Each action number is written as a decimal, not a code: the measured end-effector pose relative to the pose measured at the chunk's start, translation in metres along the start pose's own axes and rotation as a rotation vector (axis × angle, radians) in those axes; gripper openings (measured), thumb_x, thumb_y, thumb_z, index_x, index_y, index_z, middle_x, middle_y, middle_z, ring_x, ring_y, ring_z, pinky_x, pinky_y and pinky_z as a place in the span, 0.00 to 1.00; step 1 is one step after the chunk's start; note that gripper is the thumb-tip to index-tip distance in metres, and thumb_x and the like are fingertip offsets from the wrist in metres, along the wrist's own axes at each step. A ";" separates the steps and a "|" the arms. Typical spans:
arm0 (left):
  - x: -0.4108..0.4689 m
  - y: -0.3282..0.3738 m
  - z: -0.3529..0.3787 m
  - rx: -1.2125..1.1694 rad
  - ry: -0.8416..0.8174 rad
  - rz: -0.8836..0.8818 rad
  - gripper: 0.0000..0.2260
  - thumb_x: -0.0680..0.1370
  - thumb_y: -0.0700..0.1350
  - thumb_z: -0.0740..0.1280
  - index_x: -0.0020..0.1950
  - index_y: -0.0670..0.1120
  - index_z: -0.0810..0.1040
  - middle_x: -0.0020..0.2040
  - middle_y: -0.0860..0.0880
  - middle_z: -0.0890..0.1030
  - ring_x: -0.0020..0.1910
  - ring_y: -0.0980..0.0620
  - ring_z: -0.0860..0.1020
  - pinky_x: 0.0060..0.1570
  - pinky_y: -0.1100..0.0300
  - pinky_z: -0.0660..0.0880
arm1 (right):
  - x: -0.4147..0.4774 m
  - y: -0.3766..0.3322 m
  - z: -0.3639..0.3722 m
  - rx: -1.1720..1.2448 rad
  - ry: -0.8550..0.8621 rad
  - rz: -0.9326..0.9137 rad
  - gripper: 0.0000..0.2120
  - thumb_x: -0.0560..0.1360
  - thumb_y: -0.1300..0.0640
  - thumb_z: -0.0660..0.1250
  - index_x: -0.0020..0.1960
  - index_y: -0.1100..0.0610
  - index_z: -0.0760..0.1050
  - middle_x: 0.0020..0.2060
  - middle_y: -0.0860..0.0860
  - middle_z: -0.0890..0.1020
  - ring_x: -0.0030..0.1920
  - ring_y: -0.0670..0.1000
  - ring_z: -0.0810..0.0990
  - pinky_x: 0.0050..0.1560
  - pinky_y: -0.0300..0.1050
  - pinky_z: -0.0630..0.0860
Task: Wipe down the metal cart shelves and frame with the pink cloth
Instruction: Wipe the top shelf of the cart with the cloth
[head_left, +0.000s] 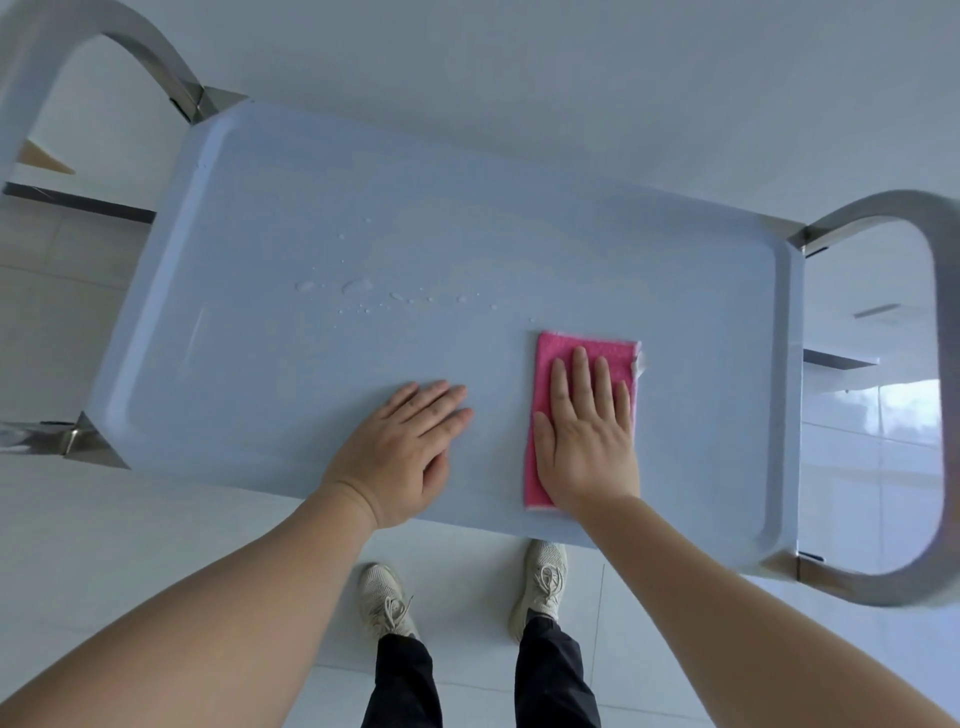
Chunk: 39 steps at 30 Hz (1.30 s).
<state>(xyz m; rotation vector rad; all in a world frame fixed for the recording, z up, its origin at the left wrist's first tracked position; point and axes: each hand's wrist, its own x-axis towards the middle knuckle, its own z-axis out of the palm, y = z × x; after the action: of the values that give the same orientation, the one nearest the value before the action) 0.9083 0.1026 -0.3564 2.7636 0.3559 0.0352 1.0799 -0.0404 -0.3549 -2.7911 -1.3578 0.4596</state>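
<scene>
The metal cart's top shelf (363, 208) fills the middle of the view, pale grey with a raised rim. A folded pink cloth (587, 345) lies flat on its near right part. My right hand (587, 431) presses on the cloth with straight fingers spread. My left hand (405, 447) rests flat on the bare shelf just left of the cloth, near the front edge. Water droplets (358, 286) sit on the shelf's middle, beyond my left hand.
Curved metal handle frames rise at the cart's left end (130, 47) and right end (940, 312). The white tiled floor (156, 519) lies all around. My feet in pale sneakers (540, 582) stand just in front of the cart.
</scene>
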 end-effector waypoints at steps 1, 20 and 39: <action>0.000 0.000 0.000 -0.005 0.006 0.001 0.20 0.74 0.43 0.57 0.63 0.42 0.77 0.68 0.44 0.73 0.68 0.45 0.71 0.67 0.47 0.64 | -0.008 -0.002 0.003 -0.006 -0.003 -0.001 0.30 0.78 0.45 0.45 0.77 0.58 0.56 0.76 0.58 0.56 0.76 0.61 0.53 0.75 0.54 0.43; -0.004 0.001 0.001 -0.022 -0.034 0.011 0.22 0.74 0.43 0.55 0.65 0.40 0.75 0.69 0.42 0.72 0.69 0.43 0.69 0.69 0.45 0.59 | 0.017 -0.016 0.000 -0.057 0.035 -0.216 0.28 0.79 0.46 0.49 0.76 0.57 0.60 0.75 0.57 0.61 0.75 0.60 0.59 0.74 0.54 0.47; -0.002 0.003 0.002 -0.023 -0.041 -0.008 0.21 0.75 0.44 0.55 0.65 0.41 0.75 0.69 0.43 0.71 0.70 0.44 0.68 0.69 0.46 0.60 | 0.187 0.006 -0.046 -0.074 0.086 -0.013 0.28 0.81 0.46 0.46 0.78 0.55 0.49 0.78 0.54 0.49 0.77 0.58 0.47 0.76 0.57 0.43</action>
<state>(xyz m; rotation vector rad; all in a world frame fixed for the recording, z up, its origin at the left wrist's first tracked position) 0.9069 0.0985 -0.3568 2.7358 0.3536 -0.0192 1.2060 0.1058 -0.3598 -2.8213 -1.4019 0.2907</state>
